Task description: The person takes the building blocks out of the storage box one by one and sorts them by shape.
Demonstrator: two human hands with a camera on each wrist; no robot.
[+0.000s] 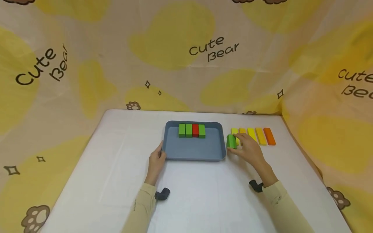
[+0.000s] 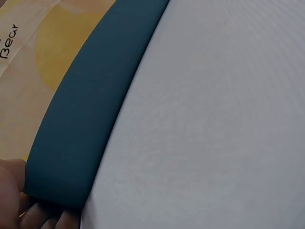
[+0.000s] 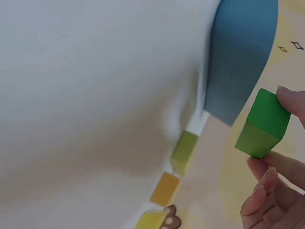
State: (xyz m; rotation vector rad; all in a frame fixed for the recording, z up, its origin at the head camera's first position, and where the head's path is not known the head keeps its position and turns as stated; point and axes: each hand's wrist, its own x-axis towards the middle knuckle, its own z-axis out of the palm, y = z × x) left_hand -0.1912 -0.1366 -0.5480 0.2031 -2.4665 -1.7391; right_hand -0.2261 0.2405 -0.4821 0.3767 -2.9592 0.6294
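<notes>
Four blocks, three green and one red (image 1: pixel 195 130), stand side by side at the far wall of the blue tray (image 1: pixel 192 152) on the white desk (image 1: pixel 116 181), seen from the head view. The right hand (image 1: pixel 250 150) pinches a green block (image 1: pixel 231 141) just off the tray's right edge, the tray lying to the left of those fingers. Beyond them runs a row of yellow-to-orange blocks (image 1: pixel 260 136), long axes pointing away from the person. The left hand (image 1: pixel 156 160) grips the tray's near left corner.

From the left wrist, only the tray's dark rim (image 2: pixel 81 119) and fingertips (image 2: pixel 12 183) curled against its end show.

From the right wrist, thumb and fingers (image 3: pixel 281 164) are clamped on the green block (image 3: pixel 262 123), which sits clear of the desk, with the tray wall (image 3: pixel 240 57) close beside it. The right hand is plainly the nearer one to it.
</notes>
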